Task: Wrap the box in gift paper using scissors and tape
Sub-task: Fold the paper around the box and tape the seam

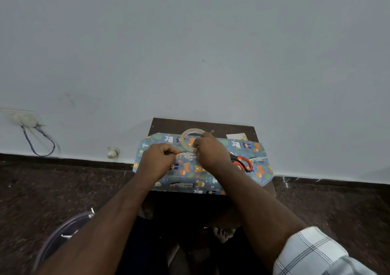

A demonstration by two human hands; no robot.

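Observation:
Blue gift paper (257, 167) printed with cartoon animals covers the box on a small dark wooden table (168, 124). My right hand (211, 154) grips a roll of clear tape (187, 136) above the paper's middle. My left hand (158, 158) pinches what looks like the tape's free end, pulled left from the roll. Red-handled scissors (244, 162) lie on the paper just right of my right wrist. The box itself is hidden under the paper.
A white wall rises right behind the table. A small paper scrap (236, 136) lies at the table's back right. A wall socket with a cable (31, 127) is far left. Dark floor surrounds the table; a purple round object (63, 232) sits lower left.

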